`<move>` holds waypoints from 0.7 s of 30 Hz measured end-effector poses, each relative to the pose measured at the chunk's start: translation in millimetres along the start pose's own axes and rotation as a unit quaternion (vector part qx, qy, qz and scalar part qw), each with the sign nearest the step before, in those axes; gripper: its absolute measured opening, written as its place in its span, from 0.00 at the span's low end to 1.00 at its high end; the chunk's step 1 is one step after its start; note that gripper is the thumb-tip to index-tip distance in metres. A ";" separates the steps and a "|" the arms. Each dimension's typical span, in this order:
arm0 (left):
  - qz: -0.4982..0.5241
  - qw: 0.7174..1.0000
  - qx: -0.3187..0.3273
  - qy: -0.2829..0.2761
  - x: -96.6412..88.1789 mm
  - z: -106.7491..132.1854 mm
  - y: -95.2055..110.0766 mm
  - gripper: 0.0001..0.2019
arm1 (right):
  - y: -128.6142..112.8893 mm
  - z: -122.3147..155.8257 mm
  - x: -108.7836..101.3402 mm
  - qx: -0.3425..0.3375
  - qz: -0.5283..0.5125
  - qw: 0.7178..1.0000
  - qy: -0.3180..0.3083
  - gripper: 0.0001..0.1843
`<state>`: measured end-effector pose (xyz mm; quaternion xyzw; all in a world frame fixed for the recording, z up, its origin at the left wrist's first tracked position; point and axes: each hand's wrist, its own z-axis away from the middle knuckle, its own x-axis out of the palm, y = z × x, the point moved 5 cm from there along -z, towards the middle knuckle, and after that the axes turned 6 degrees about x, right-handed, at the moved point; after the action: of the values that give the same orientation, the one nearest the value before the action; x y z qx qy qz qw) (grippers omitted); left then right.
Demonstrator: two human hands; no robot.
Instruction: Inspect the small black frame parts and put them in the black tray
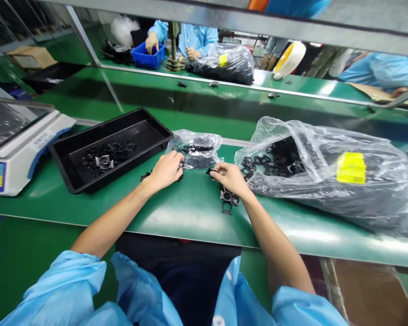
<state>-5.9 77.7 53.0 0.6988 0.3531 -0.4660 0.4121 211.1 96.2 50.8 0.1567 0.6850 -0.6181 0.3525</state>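
Observation:
My left hand (167,172) is curled over small black plastic parts, which peek out at its fingertips and beside the wrist; most of them are hidden under the palm. Between thumb and fingers, my right hand (231,179) pinches one small black plastic part (209,171). Below that hand lie several loose black frame-shaped parts (227,207) on the green table. Just beyond my left fingers is a small clear plastic bag (197,158) with black parts in it. To the right, a large clear bag (370,206) lies on its side, its mouth showing many black ring-shaped parts (282,156).
A black tray (146,147) with a pile of black parts sits left, next to a weighing scale (30,145). Behind a metal rail runs another green surface with scattered pieces. Across it, a person in blue sleeves reaches into a blue bin (148,59). A metal shelf (224,20) hangs overhead.

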 end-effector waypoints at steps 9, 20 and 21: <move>0.218 0.936 0.164 0.224 1.1 14.9 38.3 0.12 | -1.3 2.6 35.0 0.049 -0.256 0.965 0.019 0.21; 0.261 0.932 0.162 0.191 25.4 24.6 36.8 0.13 | 6.8 21.0 49.6 0.187 -0.484 0.845 -0.129 0.20; 0.260 0.934 0.160 0.187 25.8 24.6 37.2 0.13 | 7.2 21.1 50.0 0.187 -0.486 0.843 -0.133 0.20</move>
<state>26.0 43.0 32.4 0.8973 0.1504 -0.2537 0.3284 186.9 66.3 11.9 -0.2169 0.4912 -0.8415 0.0592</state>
